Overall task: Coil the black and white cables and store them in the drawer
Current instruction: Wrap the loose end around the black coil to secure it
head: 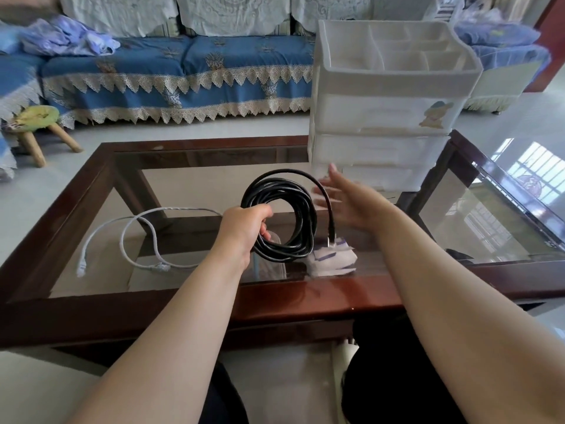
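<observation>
While my left hand point(244, 226) keeps its grip curled round the near-left side of the black cable point(279, 214), the coil stands upright above the glass middle of the bench point(275, 296), lifted off the surface. One loose turn arcs over the top of the coil and drops down its right side, ending in a plug point(331, 237) that hangs just above a white and purple cloth point(333, 260) lying on the glass.

My right hand point(351, 203) is just right of the coil, grip spread, fingers straight and pointing toward the white drawer unit point(388, 114); I cannot tell whether the fingertips touch its bottom drawer point(376, 179). All the drawers I can see look pushed in. That unit stands on the far right part of the bench, close to the far edge.

To the left, the white cable point(146, 237) lies uncoiled on the glass in loose open loops, one plug end near the left wooden border. It is well apart from the drawer unit, and the black coil sits between them.

Bare glass shows between the white cable and the near wooden rim. Beyond the bench's far edge I see open floor, a small green stool point(39, 130) at the left, and a blue-covered sofa point(183, 75).
</observation>
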### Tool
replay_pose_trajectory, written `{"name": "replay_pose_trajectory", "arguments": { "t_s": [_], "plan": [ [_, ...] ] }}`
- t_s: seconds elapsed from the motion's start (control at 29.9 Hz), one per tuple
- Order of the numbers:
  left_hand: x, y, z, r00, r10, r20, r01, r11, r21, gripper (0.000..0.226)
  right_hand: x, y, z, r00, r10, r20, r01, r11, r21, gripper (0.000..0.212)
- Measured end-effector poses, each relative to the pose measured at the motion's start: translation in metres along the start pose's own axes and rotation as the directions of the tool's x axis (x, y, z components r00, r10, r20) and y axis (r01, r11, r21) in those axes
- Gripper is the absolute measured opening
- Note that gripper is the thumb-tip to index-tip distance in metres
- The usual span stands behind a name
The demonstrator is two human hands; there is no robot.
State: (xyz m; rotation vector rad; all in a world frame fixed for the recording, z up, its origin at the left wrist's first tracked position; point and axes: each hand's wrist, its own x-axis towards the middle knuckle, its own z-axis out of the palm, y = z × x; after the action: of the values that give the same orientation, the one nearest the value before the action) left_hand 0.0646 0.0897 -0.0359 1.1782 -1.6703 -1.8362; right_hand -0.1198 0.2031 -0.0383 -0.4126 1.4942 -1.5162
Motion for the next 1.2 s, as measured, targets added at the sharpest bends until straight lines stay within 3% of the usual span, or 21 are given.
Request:
{"name": "replay_pose_trajectory", "arguments": {
  "t_s": [0.03, 0.07, 0.1, 0.13, 0.3, 0.5, 0.6, 0.7, 0.77, 0.84, 0.9, 1.04, 1.2],
  "plan": [
    [0.0, 0.0, 0.001, 1.0, 0.014, 0.004, -0.014, 0.999, 0.029, 0.019, 0.01, 0.002, -0.015, 0.977, -0.074, -0.2, 0.037, 0.982, -0.185, 0.051],
    [0.001, -0.001, 0.001, 1.0, 0.023, 0.008, -0.024, 0.998, 0.051, 0.022, 0.018, 0.007, -0.029, 0.906, -0.184, -0.381, -0.011, 0.89, -0.456, 0.043],
    [0.0, -0.001, 0.0, 1.0, 0.026, 0.013, -0.026, 0.997, 0.069, 0.025, 0.025, 0.015, -0.041, 0.829, -0.286, -0.48, -0.116, 0.751, -0.649, 0.039],
    [0.001, -0.001, 0.0, 1.0, 0.025, 0.015, -0.027, 0.995, 0.093, 0.028, 0.03, 0.023, -0.049, 0.79, -0.327, -0.518, -0.211, 0.649, -0.731, 0.038],
    [0.004, 0.0, -0.005, 0.999, 0.047, 0.014, -0.049, 0.973, 0.226, 0.04, 0.043, 0.031, -0.052, 0.784, -0.279, -0.555, -0.41, 0.44, -0.799, 0.045],
    [0.01, -0.004, -0.008, 1.0, 0.017, 0.013, -0.02, 0.947, 0.32, 0.037, 0.043, 0.027, -0.038, 0.843, -0.199, -0.5, -0.451, 0.244, -0.858, 0.023],
    [0.007, -0.003, -0.004, 0.999, 0.03, 0.022, -0.036, 0.914, 0.403, 0.036, 0.029, 0.002, -0.022, 0.857, -0.263, -0.442, -0.346, 0.34, -0.874, 0.021],
    [0.004, -0.001, -0.006, 0.998, 0.02, 0.055, -0.044, 0.881, 0.471, 0.031, -0.007, -0.034, 0.017, 0.843, -0.481, -0.243, 0.071, 0.547, -0.834, 0.02],
    [0.003, -0.001, -0.006, 0.996, 0.001, 0.09, -0.044, 0.878, 0.476, 0.025, -0.039, -0.043, 0.052, 0.893, -0.449, -0.018, 0.312, 0.648, -0.694, 0.017],
    [0.002, 0.001, -0.005, 0.993, -0.015, 0.115, -0.038, 0.892, 0.451, 0.021, -0.057, -0.032, 0.074, 0.944, -0.299, 0.141, 0.3, 0.595, -0.746, 0.013],
    [-0.001, 0.001, -0.007, 0.99, -0.03, 0.139, -0.029, 0.916, 0.401, 0.024, -0.055, -0.013, 0.081, 0.962, -0.232, 0.146, 0.248, 0.509, -0.824, 0.012],
    [-0.005, -0.002, -0.014, 0.966, -0.063, 0.251, -0.011, 0.958, 0.285, 0.028, -0.06, -0.003, 0.078, 0.992, -0.105, 0.076, 0.127, 0.685, -0.718, 0.018],
    [-0.009, 0.001, -0.022, 0.928, -0.092, 0.361, 0.02, 0.98, 0.199, 0.03, -0.06, -0.004, 0.075, 0.996, -0.032, 0.079, 0.072, 0.81, -0.582, 0.02]
  ]
}}
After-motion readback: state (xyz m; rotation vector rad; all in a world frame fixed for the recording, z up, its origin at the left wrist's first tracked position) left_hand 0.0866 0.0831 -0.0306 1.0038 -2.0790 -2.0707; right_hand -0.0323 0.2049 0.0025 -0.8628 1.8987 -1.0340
